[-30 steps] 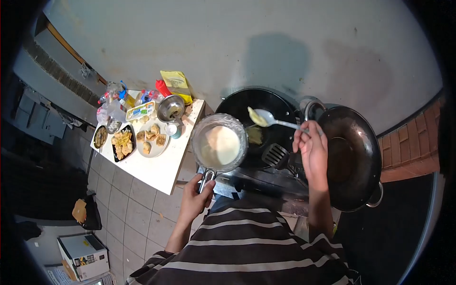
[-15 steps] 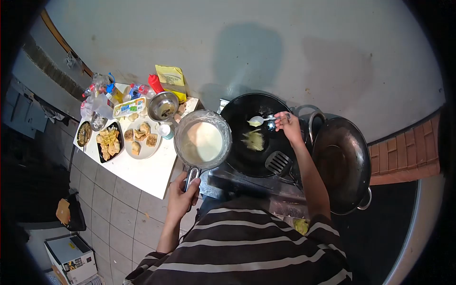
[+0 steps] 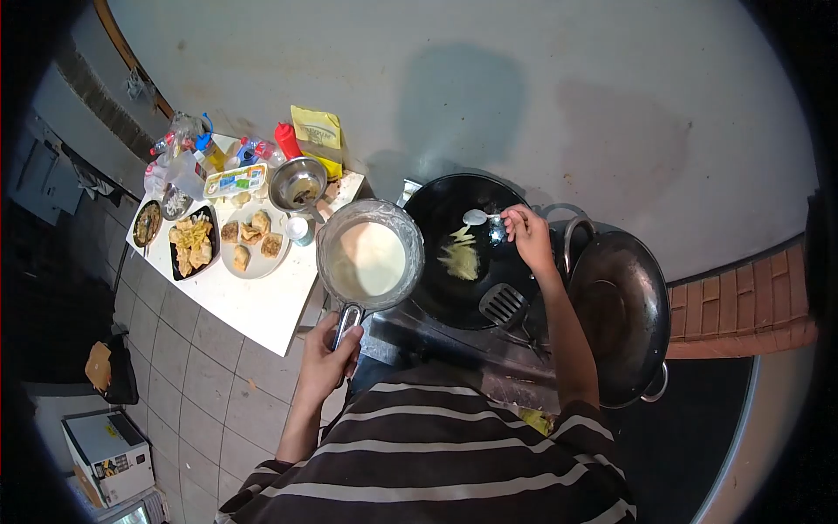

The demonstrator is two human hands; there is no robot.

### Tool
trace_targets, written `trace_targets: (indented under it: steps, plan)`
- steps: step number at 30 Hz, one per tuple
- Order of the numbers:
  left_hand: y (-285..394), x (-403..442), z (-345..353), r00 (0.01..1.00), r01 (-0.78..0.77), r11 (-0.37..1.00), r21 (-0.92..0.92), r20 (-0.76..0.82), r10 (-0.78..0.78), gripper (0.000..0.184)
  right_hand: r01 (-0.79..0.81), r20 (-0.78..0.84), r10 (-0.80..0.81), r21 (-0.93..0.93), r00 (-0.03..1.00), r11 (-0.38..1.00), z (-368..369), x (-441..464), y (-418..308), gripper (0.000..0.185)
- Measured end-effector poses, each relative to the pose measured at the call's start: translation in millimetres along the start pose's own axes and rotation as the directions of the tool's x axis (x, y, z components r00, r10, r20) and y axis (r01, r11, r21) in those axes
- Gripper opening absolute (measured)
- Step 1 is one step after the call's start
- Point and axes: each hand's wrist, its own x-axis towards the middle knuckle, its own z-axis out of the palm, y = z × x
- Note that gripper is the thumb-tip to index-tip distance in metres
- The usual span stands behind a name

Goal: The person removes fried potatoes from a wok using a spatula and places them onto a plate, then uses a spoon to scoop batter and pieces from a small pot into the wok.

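Observation:
My left hand (image 3: 330, 354) is closed round the handle of a metal saucepan (image 3: 325, 253), which holds a pale, creamy batter (image 3: 372, 260). The pan is beside the left rim of a black wok (image 3: 436, 301). Over the wok, my right hand (image 3: 529, 236) pinches a spoon (image 3: 475, 217), its bowl tipped above the wok. Below the spoon, pale yellow batter (image 3: 460, 262) lies in a small patch with a strand leading up toward the spoon. A slotted spatula (image 3: 503, 304) rests in the wok near its front edge.
A second, larger wok (image 3: 620, 306) stands at the right by a brick ledge (image 3: 742, 310). On the white table (image 3: 271, 306) are a plate of fried pieces (image 3: 253, 269), a black dish (image 3: 192, 269), a metal bowl (image 3: 298, 168), an egg carton-like pack (image 3: 236, 181) and bottles.
The spoon's bowl has tipped over, and its batter has dropped into the wok, adding to the patch there. My left hand still holds the saucepan; the view has shifted slightly.

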Motion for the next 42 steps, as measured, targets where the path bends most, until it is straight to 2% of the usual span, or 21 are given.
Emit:
trace_targets:
  steps: [3, 5, 9, 10, 12, 16, 18, 20, 22, 25, 26, 28, 30, 31, 35, 36, 38, 39, 42]
  plan:
    - [-2.9, -0.8, 4.4, 1.0, -0.017, 1.0, 0.001, 0.007, 0.017, 0.019, -0.033, -0.065, 0.034, 0.002, 0.997, 0.999, -1.9, -1.1, -2.3, 0.023]
    - [-3.2, -1.8, 7.6, 1.0, -0.02, 1.0, 0.006, 0.012, 0.02, 0.019, -0.065, -0.186, 0.05, -0.079, 0.981, 0.995, -4.6, -4.3, -10.0, 0.025]
    - [-2.6, -2.1, 15.0, 1.0, -0.009, 1.0, 0.02, 0.013, 0.009, 0.018, -0.092, -0.343, 0.094, 0.02, 0.935, 0.996, -6.3, -13.5, -37.7, 0.03]
    - [-1.1, -2.3, 17.0, 1.0, -0.009, 0.999, 0.032, 0.016, 0.008, 0.018, -0.095, -0.35, 0.099, 0.028, 0.931, 0.995, -7.8, -16.5, -45.3, 0.03]
    - [2.7, -1.9, 22.2, 1.0, 0.012, 0.998, 0.068, 0.025, -0.014, 0.017, -0.043, -0.384, 0.143, 0.256, 0.912, 0.966, -12.8, -24.9, -60.8, 0.03]
    - [6.0, 0.3, 35.1, 0.999, -0.024, 0.998, 0.066, 0.051, 0.021, 0.016, 0.068, -0.412, 0.135, 0.442, 0.901, 0.895, -26.0, -44.4, -96.5, 0.035]
    - [6.7, 1.2, 38.3, 0.998, -0.008, 0.995, 0.1, 0.067, 0.001, 0.014, 0.1, -0.412, 0.114, 0.463, 0.904, 0.881, -29.0, -57.8, -119.1, 0.037]
    - [7.1, 2.6, 43.1, 0.996, -0.031, 0.994, 0.103, 0.09, 0.022, 0.014, 0.102, -0.332, 0.061, 0.453, 0.941, 0.885, -23.9, -70.5, -135.1, 0.036]
    - [9.6, 4.4, 47.5, 0.992, -0.037, 0.992, 0.119, 0.125, 0.022, 0.014, 0.035, -0.272, 0.067, 0.356, 0.96, 0.934, -13.2, -84.7, -150.0, 0.028]
    - [15.6, 5.8, 58.0, 0.987, -0.031, 0.988, 0.151, 0.158, 0.006, 0.018, 0.222, -0.17, -0.211, 0.048, 0.963, 0.974, 1.9, -96.0, -154.7, 0.012]
    - [15.2, 7.7, 59.8, 0.986, -0.031, 0.988, 0.152, 0.169, 0.005, 0.018, 0.302, -0.127, -0.307, -0.054, 0.943, 0.952, 4.3, -97.0, -160.1, 0.013]
    - [14.1, 9.2, 60.3, 0.978, -0.044, 0.982, 0.182, 0.208, 0.005, 0.019, 0.306, -0.106, -0.312, -0.073, 0.944, 0.949, 8.8, -98.9, -152.3, 0.014]
    - [15.5, 8.9, 61.9, 0.972, -0.046, 0.981, 0.187, 0.233, 0.001, 0.019, 0.372, -0.054, -0.397, -0.257, 0.916, 0.892, 7.7, -99.4, -148.4, 0.015]
    - [16.1, 9.5, 62.2, 0.968, -0.053, 0.981, 0.187, 0.251, 0.004, 0.02, 0.373, -0.067, -0.403, -0.261, 0.913, 0.89, 5.7, -100.5, -150.3, 0.012]
    - [9.7, 13.6, 57.0, 0.963, -0.061, 0.975, 0.215, 0.27, 0.001, 0.017, 0.218, -0.162, -0.249, -0.186, 0.955, 0.958, 2.1, -113.9, -148.4, 0.009]
    - [10.2, 14.3, 56.2, 0.962, -0.082, 0.966, 0.245, 0.273, 0.012, 0.018, 0.221, -0.172, -0.255, -0.197, 0.951, 0.955, 1.3, -116.2, -147.8, 0.014]
    - [17.5, 13.1, 58.9, 0.964, -0.07, 0.962, 0.265, 0.267, -0.003, 0.018, 0.112, -0.204, -0.133, -0.111, 0.97, 0.987, 6.7, -125.3, -135.4, 0.017]
    - [17.5, 13.1, 59.1, 0.966, -0.061, 0.968, 0.245, 0.257, -0.005, 0.018, 0.114, -0.181, -0.134, -0.118, 0.974, 0.986, 11.3, -129.2, -134.5, 0.017]
    - [16.1, 16.3, 56.6, 0.96, -0.084, 0.969, 0.231, 0.279, 0.016, 0.019, 0.022, -0.321, 0.007, 0.088, 0.947, 0.996, 32.8, -142.1, -133.1, 0.023]
